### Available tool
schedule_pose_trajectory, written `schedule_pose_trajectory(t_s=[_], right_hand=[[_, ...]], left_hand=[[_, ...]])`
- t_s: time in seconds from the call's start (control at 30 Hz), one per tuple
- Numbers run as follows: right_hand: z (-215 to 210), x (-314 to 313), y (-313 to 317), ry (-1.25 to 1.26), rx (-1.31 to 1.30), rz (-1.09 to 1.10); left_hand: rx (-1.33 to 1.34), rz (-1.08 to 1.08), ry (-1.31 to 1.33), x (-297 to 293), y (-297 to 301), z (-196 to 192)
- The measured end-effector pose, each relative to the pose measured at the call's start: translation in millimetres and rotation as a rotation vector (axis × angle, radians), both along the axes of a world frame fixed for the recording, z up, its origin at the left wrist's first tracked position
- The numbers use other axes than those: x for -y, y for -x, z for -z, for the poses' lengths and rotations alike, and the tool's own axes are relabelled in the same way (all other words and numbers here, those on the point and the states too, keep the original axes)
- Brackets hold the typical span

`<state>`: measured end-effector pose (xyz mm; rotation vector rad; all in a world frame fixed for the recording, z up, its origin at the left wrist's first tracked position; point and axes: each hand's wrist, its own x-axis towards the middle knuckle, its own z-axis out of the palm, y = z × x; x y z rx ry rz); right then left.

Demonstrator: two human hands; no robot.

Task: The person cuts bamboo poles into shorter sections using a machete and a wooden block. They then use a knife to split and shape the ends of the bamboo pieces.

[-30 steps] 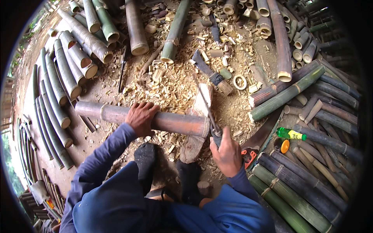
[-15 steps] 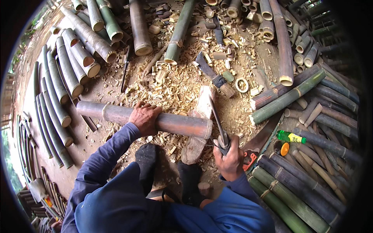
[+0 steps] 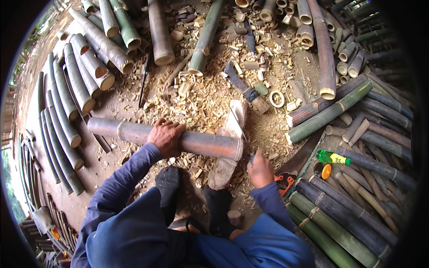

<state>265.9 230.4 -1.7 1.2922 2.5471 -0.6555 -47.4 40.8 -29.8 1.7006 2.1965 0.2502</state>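
Note:
My left hand [image 3: 166,137] is wrapped over the middle of a brown bamboo section [image 3: 208,144] and presses it down. The bamboo lies crosswise, its right end propped on a pale wooden block [image 3: 222,172]. Just beyond that end, my right hand [image 3: 260,169] is closed round the handle of a knife. Its thin blade [image 3: 237,118] points up and away, passing close by the cut end of the bamboo; whether it touches is hard to see. The knife handle is mostly covered by my fingers, and the hand is slightly blurred.
Bamboo chips [image 3: 192,105] cover the ground ahead. A hatchet-like tool [image 3: 246,87] lies beyond the block. Cut bamboo poles flank both sides. To the right are a saw with an orange handle [image 3: 284,182], a green bottle [image 3: 333,157] and an orange lid [image 3: 326,171].
My right hand has turned over and moved slightly up, tilting the knife so its blade leans more to the left. My left hand and the bamboo section stay nearly where they were.

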Motion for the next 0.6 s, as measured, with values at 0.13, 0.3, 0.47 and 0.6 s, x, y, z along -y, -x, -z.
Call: schedule_pose_trajectory(t_s=[0.13,0.3,0.47,0.6], right_hand=[[-65,9,31,0.165,-0.159,-0.011],[-85,23,34,0.016,-0.337,-0.069],[-26,-3,7,0.142,-0.025,0.006],[-91,19,33,0.175,-0.347,-0.027]], left_hand=[[-0.046,-0.048,-0.114,12,1,2],[-0.04,-0.054,-0.105,4,-6,-9],[-0.076,-0.065,-0.153,8,-5,-2],[-0.099,-0.092,-0.224,14,-10,5]])
